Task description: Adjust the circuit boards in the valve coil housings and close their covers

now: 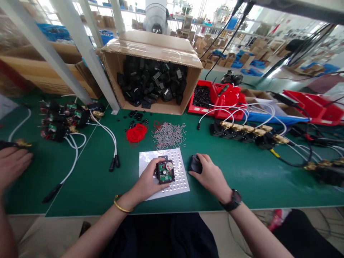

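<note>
Bare forearms (258,234) extend over the green desk (258,182). Left hand (148,182) grips a black, squarish housing (165,173) with exposed green circuit board (162,176), above a dotted white sheet (179,173); right hand (211,175) pinches a hollow black cover (195,165), apart, directly rightward. Silver screws (170,135) lie beyond.

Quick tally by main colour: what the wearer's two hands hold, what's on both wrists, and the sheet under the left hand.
Black: 3 (black-framed circuit unit in left hand, hollow part in right hand, wristwatch)
Gold: 1 (bracelet)
White: 1 (sheet)
Total: 5
</note>
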Demonstrator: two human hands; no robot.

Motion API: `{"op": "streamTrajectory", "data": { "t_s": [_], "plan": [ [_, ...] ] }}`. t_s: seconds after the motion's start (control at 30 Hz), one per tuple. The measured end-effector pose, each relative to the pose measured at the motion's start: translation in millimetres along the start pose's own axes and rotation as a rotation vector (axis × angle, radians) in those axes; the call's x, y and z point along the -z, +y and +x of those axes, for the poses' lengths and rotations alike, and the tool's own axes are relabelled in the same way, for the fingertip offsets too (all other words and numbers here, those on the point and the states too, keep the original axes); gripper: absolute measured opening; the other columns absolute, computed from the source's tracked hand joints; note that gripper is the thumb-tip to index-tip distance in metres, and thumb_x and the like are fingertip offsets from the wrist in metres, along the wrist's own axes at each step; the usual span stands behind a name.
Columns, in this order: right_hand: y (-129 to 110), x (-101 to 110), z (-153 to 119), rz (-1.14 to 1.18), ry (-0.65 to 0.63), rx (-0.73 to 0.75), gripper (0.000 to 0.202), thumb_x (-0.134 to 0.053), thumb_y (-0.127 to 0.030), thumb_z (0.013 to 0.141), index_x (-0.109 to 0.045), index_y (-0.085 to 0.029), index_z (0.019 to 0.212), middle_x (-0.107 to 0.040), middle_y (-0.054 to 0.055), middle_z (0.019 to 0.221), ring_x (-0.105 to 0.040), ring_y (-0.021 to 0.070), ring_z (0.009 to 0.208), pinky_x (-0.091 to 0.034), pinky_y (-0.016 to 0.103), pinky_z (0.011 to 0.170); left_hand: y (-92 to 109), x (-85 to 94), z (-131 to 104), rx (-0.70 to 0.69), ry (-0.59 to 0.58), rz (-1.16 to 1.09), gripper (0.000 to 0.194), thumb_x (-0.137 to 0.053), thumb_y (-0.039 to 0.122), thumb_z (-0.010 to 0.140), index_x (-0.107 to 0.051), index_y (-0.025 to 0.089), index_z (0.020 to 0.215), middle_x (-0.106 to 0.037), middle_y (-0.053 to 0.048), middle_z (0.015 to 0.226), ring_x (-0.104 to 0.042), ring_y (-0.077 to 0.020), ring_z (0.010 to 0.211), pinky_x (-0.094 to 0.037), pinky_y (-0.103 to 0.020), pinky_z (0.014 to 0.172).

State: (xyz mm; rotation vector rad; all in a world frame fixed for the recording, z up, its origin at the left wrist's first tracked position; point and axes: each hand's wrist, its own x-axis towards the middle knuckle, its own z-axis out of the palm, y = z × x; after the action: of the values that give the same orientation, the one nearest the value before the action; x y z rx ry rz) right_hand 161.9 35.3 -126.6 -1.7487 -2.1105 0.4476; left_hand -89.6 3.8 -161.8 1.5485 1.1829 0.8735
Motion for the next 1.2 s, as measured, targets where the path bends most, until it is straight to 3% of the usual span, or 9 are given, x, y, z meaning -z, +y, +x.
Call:
{"op": "streamTrajectory", "data": {
  "t_s": [0.1, 0.2, 0.3, 0.4, 0.53, 0.67, 0.83, 1.1, 1.2],
  "plan": [
    [12, -8, -7, 0.307, 0.201, -0.062, 0.032, -0.054, -0.040, 0.082, -0.063, -0.014, 0.099, -0.057, 0.014, 0.112, -0.058, 0.0283, 0.097, -0.046, 0.043, 0.081, 4, 2.1, -1, 0.036, -0.014, -0.027, 0.075, -0.080, 0.022, 0.059, -0.038, 0.022, 0.121, -0.045, -0.010, 0.124, -0.049, -0.0270, 0.112, -0.044, -0.040, 0.094],
    [-6, 1, -20, 0.864, 0.386, -0.132, 0.046, -0.035, -0.042, 0.092, -0.062, -0.018, 0.065, -0.061, 0.009, 0.083, -0.060, 0.0215, 0.086, -0.048, 0.035, 0.074, 6, 3.4, -2, 0.020, -0.021, -0.021, 0.072, -0.078, 0.022, 0.062, -0.037, 0.023, 0.121, -0.046, -0.009, 0.124, -0.047, -0.0262, 0.115, -0.043, -0.039, 0.095],
    [-40, 6, -33, 1.302, 0.219, -0.280, 0.051, -0.034, -0.052, 0.091, -0.060, -0.018, 0.062, -0.054, 0.002, 0.054, -0.056, 0.0144, 0.053, -0.048, 0.027, 0.053, 4, 3.9, -2, 0.011, -0.022, -0.021, 0.069, -0.076, 0.024, 0.065, -0.037, 0.023, 0.122, -0.046, -0.009, 0.123, -0.048, -0.0260, 0.115, -0.043, -0.039, 0.094],
    [-67, -5, -38, 1.501, -0.031, -0.419, 0.049, -0.038, -0.060, 0.088, -0.062, -0.017, 0.083, -0.064, 0.005, 0.058, -0.062, 0.0168, 0.052, -0.050, 0.028, 0.051, 2, 3.4, -2, -0.017, -0.008, -0.005, 0.068, -0.075, 0.026, 0.066, -0.037, 0.022, 0.122, -0.046, -0.010, 0.123, -0.047, -0.0266, 0.116, -0.041, -0.041, 0.097],
    [-80, -22, -36, 1.395, 0.005, -0.322, 0.027, -0.065, -0.042, 0.079, -0.060, -0.018, 0.090, -0.071, 0.010, 0.088, -0.068, 0.0240, 0.082, -0.056, 0.035, 0.070, -1, 2.0, -3, -0.029, 0.000, 0.005, 0.070, -0.077, 0.025, 0.064, -0.038, 0.023, 0.123, -0.047, -0.010, 0.123, -0.048, -0.0267, 0.116, -0.039, -0.043, 0.099],
    [-81, -22, -35, 1.084, 0.080, -0.122, 0.008, -0.066, -0.025, 0.079, -0.062, -0.020, 0.085, -0.071, 0.006, 0.088, -0.068, 0.0214, 0.082, -0.055, 0.033, 0.074, -2, 1.7, -3, -0.032, 0.002, -0.001, 0.071, -0.076, 0.026, 0.065, -0.037, 0.023, 0.124, -0.047, -0.010, 0.124, -0.048, -0.0266, 0.115, -0.040, -0.043, 0.099],
    [-81, -16, -32, 0.800, 0.053, 0.058, 0.006, -0.062, -0.021, 0.082, -0.065, -0.021, 0.087, -0.070, 0.005, 0.083, -0.067, 0.0183, 0.077, -0.053, 0.028, 0.069, 0, 2.1, -3, -0.040, 0.003, 0.014, 0.070, -0.077, 0.027, 0.065, -0.038, 0.022, 0.123, -0.048, -0.011, 0.123, -0.049, -0.0271, 0.113, -0.041, -0.042, 0.098],
    [-76, -1, -15, 0.700, -0.116, 0.170, 0.006, -0.062, -0.024, 0.083, -0.066, -0.020, 0.083, -0.069, 0.003, 0.075, -0.065, 0.0161, 0.068, -0.051, 0.026, 0.062, 0, 4.8, -1, -0.093, -0.046, 0.073, 0.070, -0.078, 0.031, 0.063, -0.041, 0.023, 0.122, -0.050, -0.009, 0.121, -0.049, -0.0272, 0.114, -0.039, -0.042, 0.099],
    [-78, -11, -16, 0.737, -0.082, 0.223, 0.007, -0.061, -0.023, 0.083, -0.067, -0.021, 0.084, -0.070, 0.003, 0.079, -0.066, 0.0174, 0.072, -0.053, 0.029, 0.067, 1, 4.8, 1, -0.073, -0.024, 0.029, 0.067, -0.076, 0.033, 0.065, -0.041, 0.022, 0.122, -0.050, -0.010, 0.122, -0.049, -0.0271, 0.114, -0.040, -0.041, 0.099]
  ]
}}
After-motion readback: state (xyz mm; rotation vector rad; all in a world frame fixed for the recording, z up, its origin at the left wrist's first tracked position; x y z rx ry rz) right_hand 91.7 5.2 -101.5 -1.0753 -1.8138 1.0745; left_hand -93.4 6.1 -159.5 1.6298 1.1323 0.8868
